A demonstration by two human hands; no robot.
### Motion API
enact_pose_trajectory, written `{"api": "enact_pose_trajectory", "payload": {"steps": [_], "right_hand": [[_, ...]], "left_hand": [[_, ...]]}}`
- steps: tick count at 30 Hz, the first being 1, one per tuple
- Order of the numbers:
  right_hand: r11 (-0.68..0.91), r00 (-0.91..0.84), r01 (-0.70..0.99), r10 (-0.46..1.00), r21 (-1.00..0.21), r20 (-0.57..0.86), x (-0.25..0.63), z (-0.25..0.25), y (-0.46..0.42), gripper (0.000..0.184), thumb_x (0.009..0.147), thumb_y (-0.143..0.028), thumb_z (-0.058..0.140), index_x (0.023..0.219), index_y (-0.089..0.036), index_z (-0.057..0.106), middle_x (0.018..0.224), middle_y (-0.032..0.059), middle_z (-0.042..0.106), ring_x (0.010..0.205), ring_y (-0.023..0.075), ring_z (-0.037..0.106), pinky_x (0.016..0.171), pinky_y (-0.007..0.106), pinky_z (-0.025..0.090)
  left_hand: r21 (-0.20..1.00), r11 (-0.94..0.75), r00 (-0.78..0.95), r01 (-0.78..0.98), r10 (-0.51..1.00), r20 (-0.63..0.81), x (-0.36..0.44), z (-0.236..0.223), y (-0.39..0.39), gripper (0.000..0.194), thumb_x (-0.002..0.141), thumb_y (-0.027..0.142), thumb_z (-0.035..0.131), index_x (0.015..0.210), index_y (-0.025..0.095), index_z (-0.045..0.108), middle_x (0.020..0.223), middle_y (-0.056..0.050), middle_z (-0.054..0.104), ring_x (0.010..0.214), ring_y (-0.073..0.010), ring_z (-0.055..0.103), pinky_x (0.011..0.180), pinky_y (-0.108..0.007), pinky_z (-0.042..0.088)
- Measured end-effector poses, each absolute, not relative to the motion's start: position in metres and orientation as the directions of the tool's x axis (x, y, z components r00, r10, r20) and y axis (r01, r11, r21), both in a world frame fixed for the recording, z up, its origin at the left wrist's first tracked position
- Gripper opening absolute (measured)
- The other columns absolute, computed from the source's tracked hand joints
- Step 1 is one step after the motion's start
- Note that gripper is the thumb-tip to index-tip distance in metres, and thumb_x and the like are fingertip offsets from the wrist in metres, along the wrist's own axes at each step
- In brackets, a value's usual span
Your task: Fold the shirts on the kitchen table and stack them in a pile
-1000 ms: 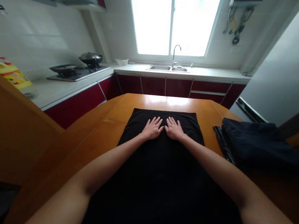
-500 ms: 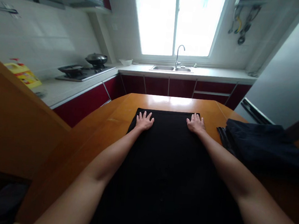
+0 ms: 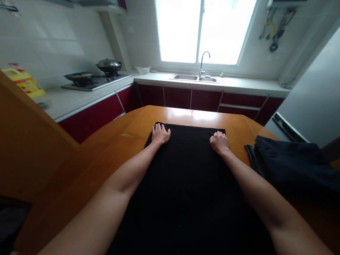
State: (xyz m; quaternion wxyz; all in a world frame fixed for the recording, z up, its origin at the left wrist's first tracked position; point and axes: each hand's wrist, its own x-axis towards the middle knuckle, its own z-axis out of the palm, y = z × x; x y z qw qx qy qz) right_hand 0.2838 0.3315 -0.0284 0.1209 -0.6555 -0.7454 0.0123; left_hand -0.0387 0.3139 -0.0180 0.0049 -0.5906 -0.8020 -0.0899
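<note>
A black piece of cloth (image 3: 186, 177), its exact kind unclear, lies spread on the wooden table, with its far edge straight across. My left hand (image 3: 160, 134) rests flat on its far left corner, fingers apart and pointing away from me. At the far right corner, my right hand (image 3: 219, 142) has its fingers curled in and bunched against the cloth, pinching it; small creases run from there. The cloth's near end runs out of the bottom of the view.
The orange-brown table (image 3: 101, 153) carries a folded dark blue cloth stack (image 3: 298, 164) at the right. Beyond stand a sink (image 3: 185, 77), a hob with a lidded pan (image 3: 109, 66), and a yellow jug (image 3: 24, 81). A fridge (image 3: 328, 78) rises at right.
Both hands slid apart from the middle of the cloth to its two far corners. Since then the right fingers have curled in on the cloth, while the left hand has shifted slightly outward.
</note>
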Motion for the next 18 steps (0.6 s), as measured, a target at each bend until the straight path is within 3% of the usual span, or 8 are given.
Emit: {"api": "enact_pose_trajectory", "payload": {"steps": [4, 9, 14, 18], "right_hand": [[0.124, -0.108, 0.974, 0.99, -0.19, 0.089, 0.279, -0.031, 0.338, 0.063, 0.099, -0.035, 0.031, 0.146, 0.006, 0.04, 0.157, 0.0249, 0.035, 0.147, 0.0305, 0.03, 0.118, 0.038, 0.022], [0.031, -0.028, 0.978, 0.999, -0.206, 0.016, 0.285, -0.035, 0.349, 0.078, 0.101, -0.052, 0.021, 0.155, 0.004, 0.023, 0.164, 0.0217, 0.018, 0.152, 0.0303, 0.015, 0.122, 0.044, 0.014], [0.033, -0.037, 0.979, 0.999, -0.201, -0.019, 0.306, -0.028, 0.358, 0.073, 0.101, -0.053, 0.019, 0.158, -0.006, 0.022, 0.165, 0.0146, 0.017, 0.153, 0.0239, 0.012, 0.122, 0.048, 0.011], [0.033, -0.026, 0.983, 0.999, -0.182, 0.04, 0.292, -0.019, 0.343, 0.068, 0.102, -0.042, 0.021, 0.156, -0.001, 0.023, 0.164, 0.0195, 0.017, 0.153, 0.0274, 0.011, 0.121, 0.053, 0.003]], "left_hand": [[0.129, 0.193, -0.207, 0.973, 0.973, 0.106, -0.039, -0.02, 0.315, 0.069, 0.101, 0.044, 0.023, 0.153, 0.001, 0.033, 0.163, -0.017, 0.025, 0.152, -0.0244, 0.021, 0.123, -0.035, 0.014], [0.132, 0.267, -0.278, 0.955, 0.958, 0.073, -0.041, -0.022, 0.317, 0.075, 0.098, 0.056, 0.024, 0.157, 0.01, 0.029, 0.165, -0.014, 0.018, 0.152, -0.0334, 0.014, 0.123, -0.046, 0.014], [0.133, 0.321, -0.327, 0.938, 0.944, 0.028, -0.046, -0.015, 0.321, 0.08, 0.097, 0.061, 0.024, 0.158, 0.01, 0.026, 0.166, -0.017, 0.013, 0.152, -0.037, 0.01, 0.122, -0.049, 0.012], [0.131, 0.285, -0.291, 0.95, 0.956, 0.026, -0.03, -0.005, 0.312, 0.078, 0.098, 0.056, 0.024, 0.157, 0.005, 0.026, 0.165, -0.019, 0.016, 0.153, -0.0353, 0.011, 0.122, -0.049, 0.013]]}}
